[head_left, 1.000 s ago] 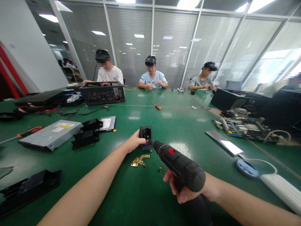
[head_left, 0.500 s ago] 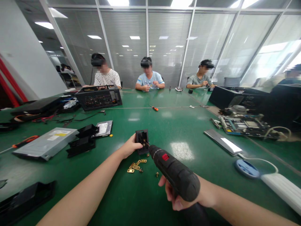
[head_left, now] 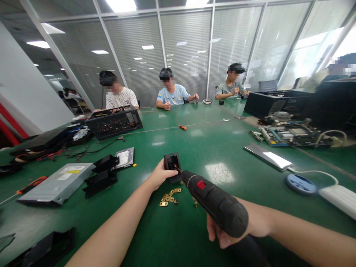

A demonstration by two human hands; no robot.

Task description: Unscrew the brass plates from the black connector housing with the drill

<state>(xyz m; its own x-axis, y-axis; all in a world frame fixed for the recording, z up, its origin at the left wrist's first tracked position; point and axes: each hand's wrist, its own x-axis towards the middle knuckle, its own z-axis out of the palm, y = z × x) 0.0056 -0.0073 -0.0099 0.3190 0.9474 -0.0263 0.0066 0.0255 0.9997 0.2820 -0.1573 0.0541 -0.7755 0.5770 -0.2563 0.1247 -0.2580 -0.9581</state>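
Note:
My left hand grips a small black box-shaped plastic housing by its left side, thumb over the near edge. In my right hand is a black cordless screwdriver with a red switch, its handle wrapped by my fingers. The thin bit points into the open side of the housing, at a brass-coloured screw; whether it touches cannot be told. Just below the housing lie several brass plates with holes. Loose brass screws lie beside them, one partly behind the screwdriver.
A silver optical drive, black plastic brackets and a hard drive lie at left. At right are a power bank-like silver slab, a blue round lid and a circuit board. Three co-workers sit across the green table.
The view has tilted and shifted, so the housing and screwdriver appear slightly further right. Both hands keep their hold. The middle co-worker's hand has moved out to a small object on the table.

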